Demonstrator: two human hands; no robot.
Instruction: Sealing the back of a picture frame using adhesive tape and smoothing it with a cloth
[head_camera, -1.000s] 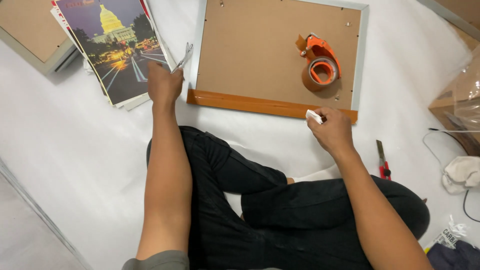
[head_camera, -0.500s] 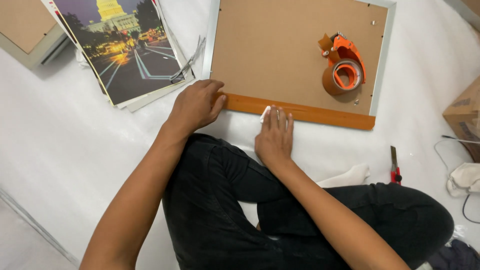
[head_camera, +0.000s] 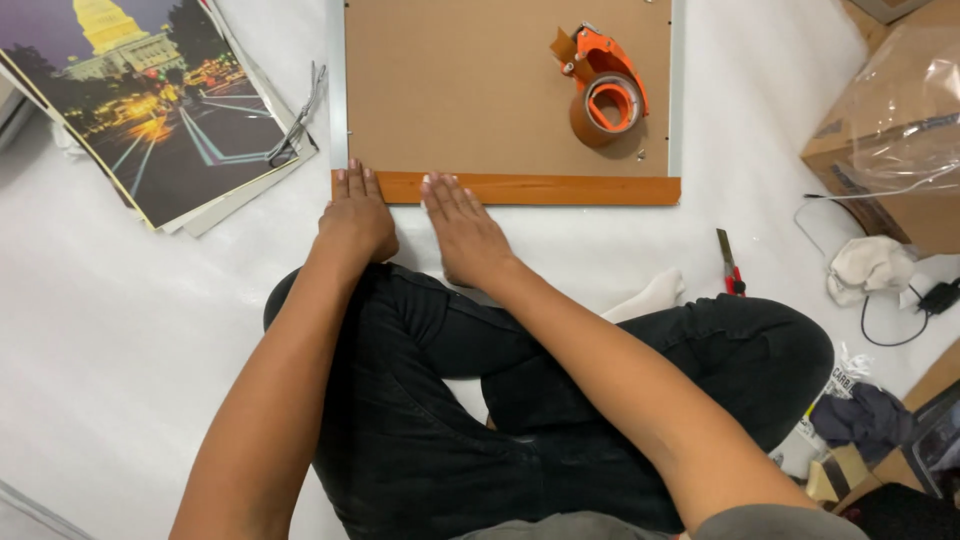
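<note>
While the person sits cross-legged on a white floor covering (head_camera: 120, 330), both hands lie flat and empty, palms down, fingers straight and held close together. The left hand (head_camera: 355, 215) rests at the near left corner of a picture frame (head_camera: 505, 188) that lies face down, its fingertips touching the orange-brown wooden strip along the frame's near edge. The right hand (head_camera: 462, 225) lies just beside it, a small gap between the two, its fingertips also on that wooden strip. The frame's brown backing board (head_camera: 460, 90) fills the upper middle of the view, with pale metal edging on its left and right sides.

An orange tape dispenser (head_camera: 603, 88) with a roll of brown tape stands on the backing board, toward its far right. To the left of the frame lies a stack of posters (head_camera: 150, 110), the top one showing a lit domed building at night. A small red-handled knife (head_camera: 729, 264) lies on the floor to the right of the frame, near the person's white sock (head_camera: 652, 295). A cardboard box (head_camera: 890, 130) covered in clear plastic sits at the far right.
</note>
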